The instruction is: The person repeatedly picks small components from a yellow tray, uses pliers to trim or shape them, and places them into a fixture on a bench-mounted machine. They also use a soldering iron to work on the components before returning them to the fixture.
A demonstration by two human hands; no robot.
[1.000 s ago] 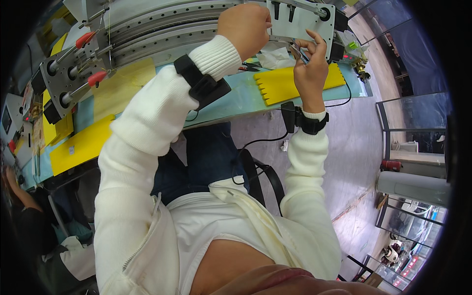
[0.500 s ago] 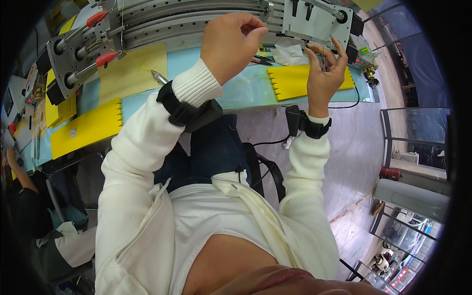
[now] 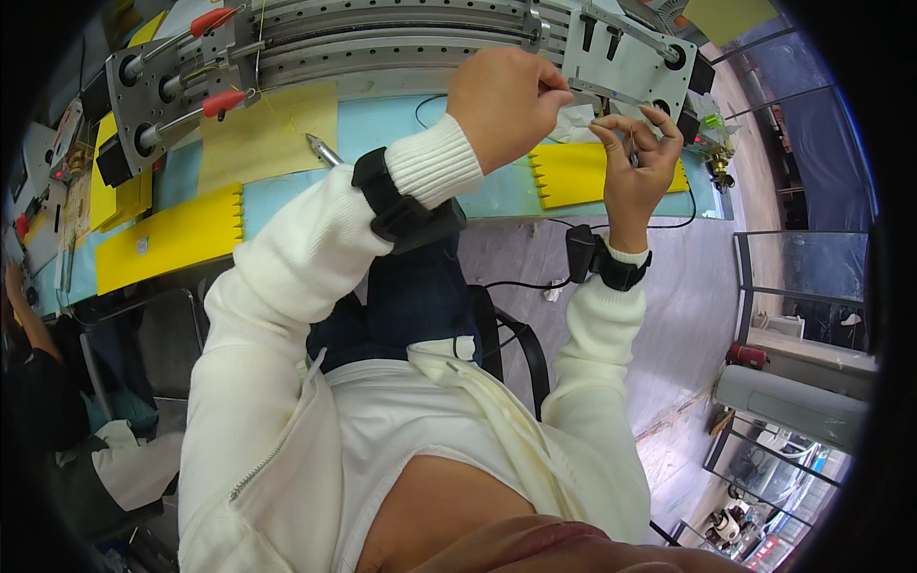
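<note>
Thumb and fingers of my left hand (image 3: 504, 107) are closed in a pinch above the bench's near edge; what they hold, if anything, is too fine to make out. Close by on the right is my right hand (image 3: 638, 170), thumb and forefinger pinched together toward the left fingertips. A slim, shiny metal tool (image 3: 633, 156) lies against its curled fingers, mostly hidden, its kind unclear. Beneath and behind the right hand are a yellow notched strip (image 3: 568, 177) and a crumpled white tissue (image 3: 574, 124). Just beyond both hands stands a metal rail machine (image 3: 382, 62).
Red-handled clamps (image 3: 222, 103) with thin yellow threads stand at the machine's left end. A pointed metal tool (image 3: 323, 150) lies near a yellowish sheet (image 3: 272, 134). Another yellow notched strip (image 3: 172, 241) lies along the left edge. Another person's arm (image 3: 33, 320) shows far left.
My left hand has moved right and slightly down, closer to my right hand. The right thumb and forefinger have come together. The view has shifted slightly.
</note>
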